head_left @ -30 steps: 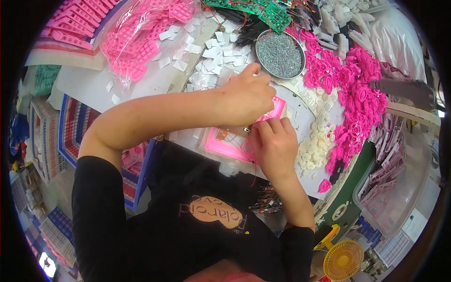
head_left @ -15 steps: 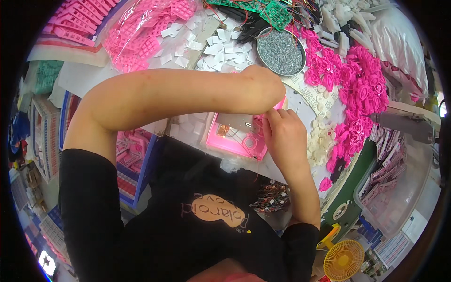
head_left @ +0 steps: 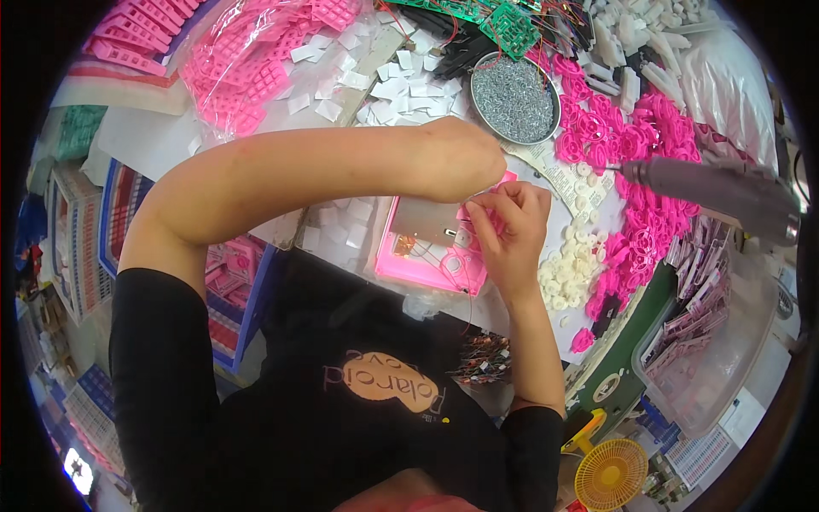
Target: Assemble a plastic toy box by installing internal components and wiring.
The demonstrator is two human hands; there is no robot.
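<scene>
Nearest, at the lower edge, is the person's black shirt (head_left: 290, 427) with a printed tan patch. Just beyond it, at the table's near edge, a flat pink casing (head_left: 422, 274) lies on the work surface, with a grey panel (head_left: 418, 215) and thin wires (head_left: 450, 262) inside it.

The right hand (head_left: 518, 229) is at the casing's right side, thumb and fingertips gathered close over its upper right part; whether they pinch a small piece cannot be told. The left hand (head_left: 465, 162) bends over the casing's far side, just beside the right one, its fingers hidden behind the wrist, so its grip cannot be told either.

Right of the right hand lies a heap of cream discs (head_left: 565, 275), and past them a long pile of magenta ring-shaped parts (head_left: 646, 136), with a grey power screwdriver (head_left: 708, 186) in front, its bit pointing left.

Beyond the hands are white square pads (head_left: 409, 90) and a round metal bowl (head_left: 472, 96) full of small screws (head_left: 514, 101). Farthest back sit green circuit boards (head_left: 510, 31) with red wires.
</scene>
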